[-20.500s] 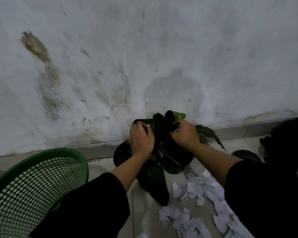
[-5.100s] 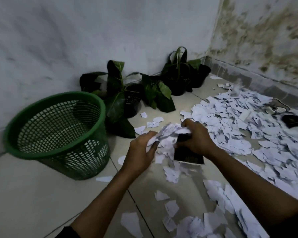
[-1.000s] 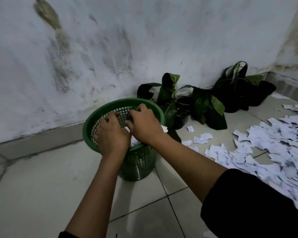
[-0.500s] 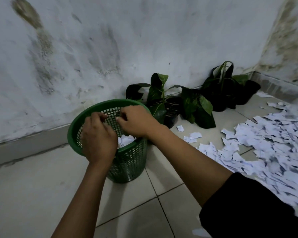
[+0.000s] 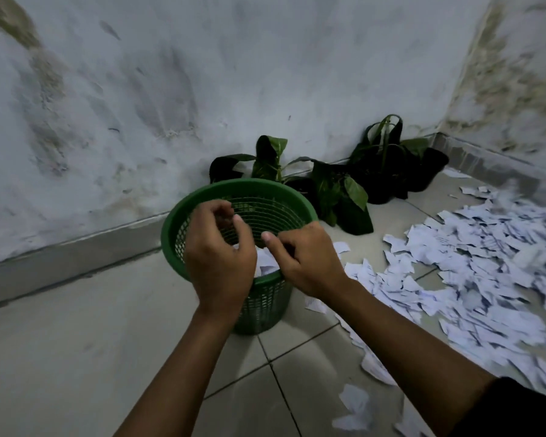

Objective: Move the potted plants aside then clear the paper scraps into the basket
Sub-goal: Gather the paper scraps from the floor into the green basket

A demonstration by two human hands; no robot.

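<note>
Both hands hang over the green mesh basket, fingers loosely curled and holding nothing: the left hand over its middle, the right hand at the rim's 4 o'clock edge. A few white scraps lie inside, showing between the hands. The potted plants stand against the wall from the basket's 12 to 2 o'clock. The big spread of paper scraps covers the tiles at 3 o'clock. To do this step well, shake the fingers free over the opening so nothing clings, then sweep the scraps into a heap and lift it pressed between both palms, keeping each load low and close to the rim
</note>
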